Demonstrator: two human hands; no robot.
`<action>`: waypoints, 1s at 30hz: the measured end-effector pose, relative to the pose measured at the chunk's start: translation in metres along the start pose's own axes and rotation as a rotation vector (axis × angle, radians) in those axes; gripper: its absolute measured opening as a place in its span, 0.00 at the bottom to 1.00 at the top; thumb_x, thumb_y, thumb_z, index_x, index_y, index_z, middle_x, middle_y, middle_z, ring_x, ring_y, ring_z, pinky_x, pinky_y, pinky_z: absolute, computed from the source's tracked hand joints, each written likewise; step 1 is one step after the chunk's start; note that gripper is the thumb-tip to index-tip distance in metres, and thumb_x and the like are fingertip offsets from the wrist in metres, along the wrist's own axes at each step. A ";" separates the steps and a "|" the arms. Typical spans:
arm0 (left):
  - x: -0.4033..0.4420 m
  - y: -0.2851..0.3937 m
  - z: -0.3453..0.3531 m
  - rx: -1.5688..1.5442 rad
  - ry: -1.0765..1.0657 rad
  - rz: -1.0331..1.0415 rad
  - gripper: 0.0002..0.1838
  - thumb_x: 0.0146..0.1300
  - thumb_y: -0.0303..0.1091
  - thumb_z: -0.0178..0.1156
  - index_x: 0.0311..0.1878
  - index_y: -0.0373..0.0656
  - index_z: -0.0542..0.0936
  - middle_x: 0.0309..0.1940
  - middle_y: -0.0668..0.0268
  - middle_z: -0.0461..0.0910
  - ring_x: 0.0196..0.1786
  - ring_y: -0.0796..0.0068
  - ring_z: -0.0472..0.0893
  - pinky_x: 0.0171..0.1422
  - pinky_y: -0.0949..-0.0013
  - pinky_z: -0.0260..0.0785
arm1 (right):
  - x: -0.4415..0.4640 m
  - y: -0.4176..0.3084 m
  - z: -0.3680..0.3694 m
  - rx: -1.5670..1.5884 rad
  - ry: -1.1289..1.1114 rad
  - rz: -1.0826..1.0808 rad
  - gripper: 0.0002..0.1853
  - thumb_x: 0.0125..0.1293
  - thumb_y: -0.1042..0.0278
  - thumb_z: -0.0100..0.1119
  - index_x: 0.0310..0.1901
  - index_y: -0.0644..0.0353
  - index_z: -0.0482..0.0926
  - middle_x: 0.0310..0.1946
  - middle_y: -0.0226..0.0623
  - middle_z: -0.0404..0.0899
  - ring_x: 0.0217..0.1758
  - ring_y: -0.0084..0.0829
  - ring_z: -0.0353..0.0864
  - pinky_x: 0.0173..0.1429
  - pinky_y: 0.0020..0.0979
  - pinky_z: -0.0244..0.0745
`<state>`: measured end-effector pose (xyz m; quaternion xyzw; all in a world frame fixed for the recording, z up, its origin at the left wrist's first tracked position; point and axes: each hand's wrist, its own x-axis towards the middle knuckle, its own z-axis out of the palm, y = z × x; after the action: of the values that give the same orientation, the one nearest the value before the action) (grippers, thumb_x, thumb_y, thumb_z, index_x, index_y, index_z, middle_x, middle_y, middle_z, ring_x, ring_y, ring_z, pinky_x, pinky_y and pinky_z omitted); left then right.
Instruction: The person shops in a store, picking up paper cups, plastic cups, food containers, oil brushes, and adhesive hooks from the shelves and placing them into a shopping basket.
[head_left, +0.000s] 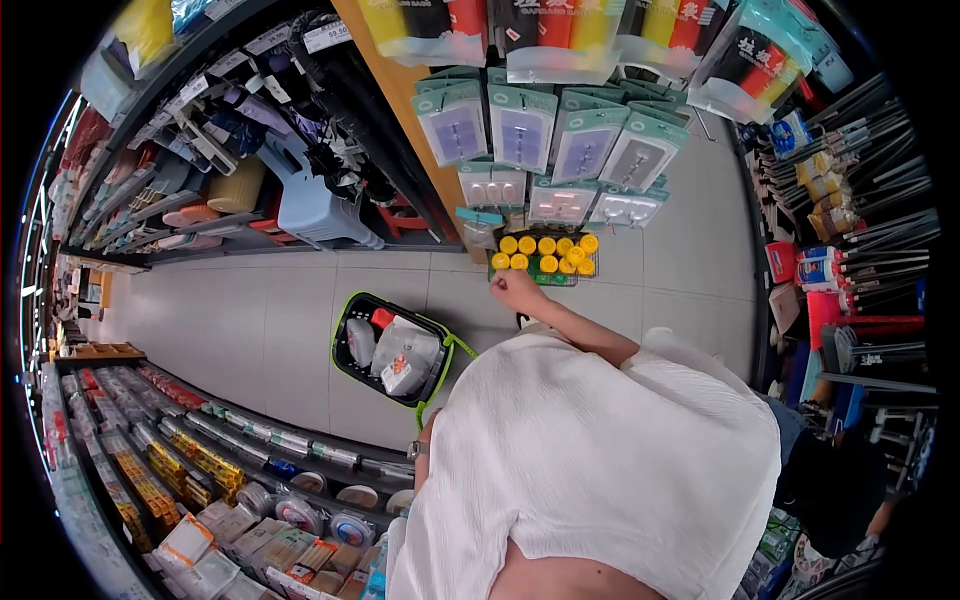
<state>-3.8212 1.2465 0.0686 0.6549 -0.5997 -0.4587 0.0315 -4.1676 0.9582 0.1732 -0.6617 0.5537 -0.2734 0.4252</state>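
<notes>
My right hand (518, 291) is closed, with the fingers curled in, just in front of several yellow-capped containers (547, 246) in a low wire rack. Whatever the fingers may hold is too small to make out. On my left side the forearm with a wristwatch (416, 450) hangs down beside the white shirt, and the hand itself is hidden. Close to that arm is a black basket with a green rim (345, 374); its green handle leans toward me. Inside the basket lie clear plastic packages (408, 352) and a red item (382, 318).
Hanging packs (522, 125) cover the display end ahead. Stools (318, 205) and umbrellas fill the shelf at upper left. Packaged goods (190, 543) line the lower-left shelf. Mops and poles (880, 260) stand at right. A person in dark clothing (835, 485) is at lower right.
</notes>
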 end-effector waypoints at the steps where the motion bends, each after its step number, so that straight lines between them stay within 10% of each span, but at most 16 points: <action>1: 0.006 0.001 -0.001 0.006 -0.010 0.004 0.23 0.67 0.52 0.58 0.38 0.39 0.86 0.35 0.46 0.85 0.43 0.45 0.86 0.47 0.49 0.78 | 0.001 0.001 -0.002 0.006 -0.002 0.013 0.10 0.61 0.67 0.63 0.36 0.66 0.83 0.30 0.45 0.86 0.33 0.37 0.87 0.41 0.35 0.80; 19: 0.159 0.210 -0.114 -0.039 0.139 0.198 0.23 0.67 0.50 0.61 0.44 0.34 0.84 0.36 0.45 0.85 0.43 0.45 0.84 0.49 0.54 0.76 | -0.005 0.105 -0.033 0.094 0.362 0.362 0.12 0.63 0.69 0.64 0.44 0.67 0.80 0.38 0.44 0.86 0.34 0.34 0.88 0.40 0.31 0.81; 22: 0.168 0.245 -0.120 -0.018 0.112 0.315 0.20 0.70 0.46 0.60 0.42 0.33 0.83 0.28 0.55 0.85 0.34 0.63 0.85 0.43 0.62 0.74 | -0.007 0.099 -0.053 0.088 0.512 0.341 0.14 0.63 0.69 0.63 0.47 0.68 0.79 0.37 0.44 0.86 0.38 0.36 0.88 0.43 0.34 0.82; 30: 0.202 0.337 -0.137 -0.281 0.182 0.496 0.23 0.69 0.36 0.61 0.63 0.36 0.72 0.55 0.48 0.81 0.56 0.53 0.82 0.61 0.57 0.73 | -0.015 0.014 -0.112 -0.056 0.751 0.057 0.25 0.62 0.73 0.61 0.61 0.70 0.69 0.60 0.55 0.72 0.63 0.49 0.73 0.66 0.42 0.68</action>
<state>-4.0173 0.9182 0.2328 0.5158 -0.6670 -0.4549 0.2864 -4.2712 0.9430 0.2179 -0.5110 0.6966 -0.4697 0.1817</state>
